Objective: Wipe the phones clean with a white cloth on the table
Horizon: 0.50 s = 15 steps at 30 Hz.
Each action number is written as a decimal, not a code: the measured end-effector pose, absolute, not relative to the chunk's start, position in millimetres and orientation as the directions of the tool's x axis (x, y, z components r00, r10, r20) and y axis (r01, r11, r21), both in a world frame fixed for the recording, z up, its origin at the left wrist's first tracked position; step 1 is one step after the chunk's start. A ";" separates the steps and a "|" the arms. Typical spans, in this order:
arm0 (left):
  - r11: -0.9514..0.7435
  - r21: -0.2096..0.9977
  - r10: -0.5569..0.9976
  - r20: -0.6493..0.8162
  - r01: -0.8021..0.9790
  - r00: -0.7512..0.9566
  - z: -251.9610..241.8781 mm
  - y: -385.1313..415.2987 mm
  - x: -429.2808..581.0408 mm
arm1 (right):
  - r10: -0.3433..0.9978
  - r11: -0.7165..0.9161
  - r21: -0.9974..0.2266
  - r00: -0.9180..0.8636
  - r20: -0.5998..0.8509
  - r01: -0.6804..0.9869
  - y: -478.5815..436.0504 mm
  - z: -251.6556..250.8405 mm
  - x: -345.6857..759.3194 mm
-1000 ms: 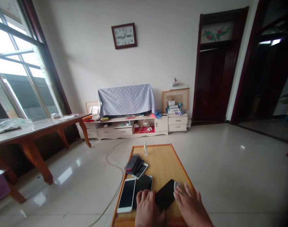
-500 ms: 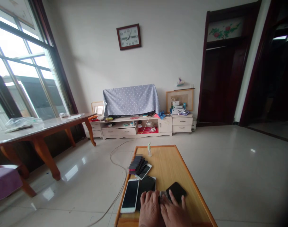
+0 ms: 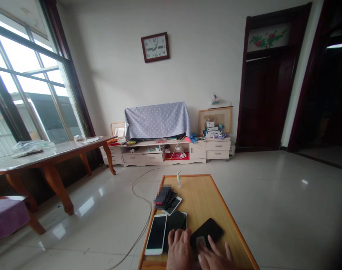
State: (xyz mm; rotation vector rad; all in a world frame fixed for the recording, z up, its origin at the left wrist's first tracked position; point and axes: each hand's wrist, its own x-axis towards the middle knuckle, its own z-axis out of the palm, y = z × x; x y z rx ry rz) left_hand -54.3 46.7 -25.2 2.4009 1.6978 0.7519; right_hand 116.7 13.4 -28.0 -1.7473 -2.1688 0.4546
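A small wooden table (image 3: 204, 195) stands in front of me with several phones on it. My left hand (image 3: 179, 250) lies at the near edge, fingers spread flat over a dark phone (image 3: 176, 222) and the edge of a black phone (image 3: 208, 229). My right hand (image 3: 214, 255) rests beside it, fingers stretched onto the black phone, with a small grey cloth (image 3: 200, 241) under the fingertips. A white phone (image 3: 156, 233) lies to the left of my hands. Further back sit a stack of phones (image 3: 167, 198) and a small bottle (image 3: 178, 180).
A long wooden table (image 3: 44, 157) stands at the left by the window. A low TV cabinet (image 3: 165, 150) with a cloth-covered screen lines the far wall. A cable (image 3: 139, 202) runs over the tiled floor to the small table. Dark doorways open at the right.
The black phone has shifted right and further back under my hands. My right hand has moved left, close beside the left hand. The camera has turned slightly left.
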 end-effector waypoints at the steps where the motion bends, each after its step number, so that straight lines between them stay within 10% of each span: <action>1: -0.375 0.366 0.904 0.348 0.852 0.248 -24.0 46.1 -53.5 | 0.982 0.187 -0.422 -0.180 0.057 0.887 16.0 -29.5 126.0; 15: -0.347 0.399 0.912 0.356 0.849 0.205 -28.6 51.1 -55.3 | 0.966 0.158 -0.335 -0.075 0.247 0.929 34.6 -40.4 120.4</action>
